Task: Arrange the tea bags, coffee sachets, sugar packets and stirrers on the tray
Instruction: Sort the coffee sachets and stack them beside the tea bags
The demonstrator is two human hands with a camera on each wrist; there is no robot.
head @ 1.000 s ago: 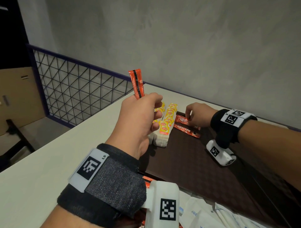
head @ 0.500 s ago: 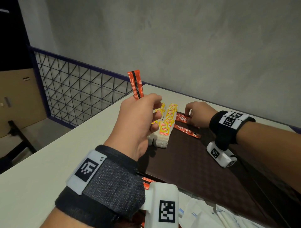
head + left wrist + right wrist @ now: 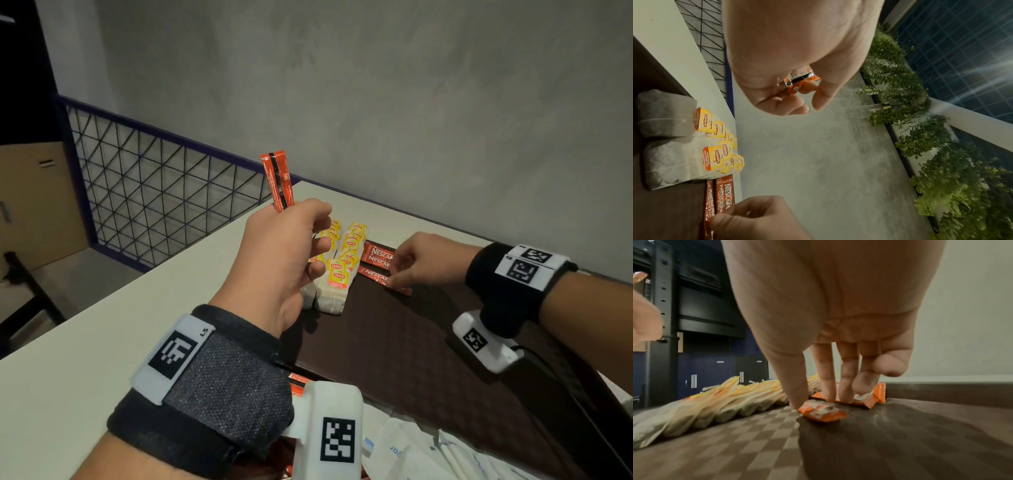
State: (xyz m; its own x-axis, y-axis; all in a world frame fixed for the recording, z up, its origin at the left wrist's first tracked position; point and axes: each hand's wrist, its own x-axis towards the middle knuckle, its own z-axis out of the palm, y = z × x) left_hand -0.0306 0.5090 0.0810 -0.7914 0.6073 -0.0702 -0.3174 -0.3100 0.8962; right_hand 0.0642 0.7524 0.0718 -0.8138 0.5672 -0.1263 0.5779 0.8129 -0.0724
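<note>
Gripping glossy coffee sticks (image 3: 278, 181), left hand (image 3: 284, 253); right hand (image 3: 428, 262) fingertips pinning a flat sachet (image 3: 376, 277) on the checkered tray (image 3: 394, 342)

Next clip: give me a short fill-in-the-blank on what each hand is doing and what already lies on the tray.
1. The left hand holds one coffee sachet upright, in the ____.
2. The right hand touches a sachet lying flat on the ____.
3. The tea bags on the tray stand in ____ rows.
4. The sachets on the tray lie to the ____ of the tea bags in the head view.

Missing words: air; tray; two; right
</note>
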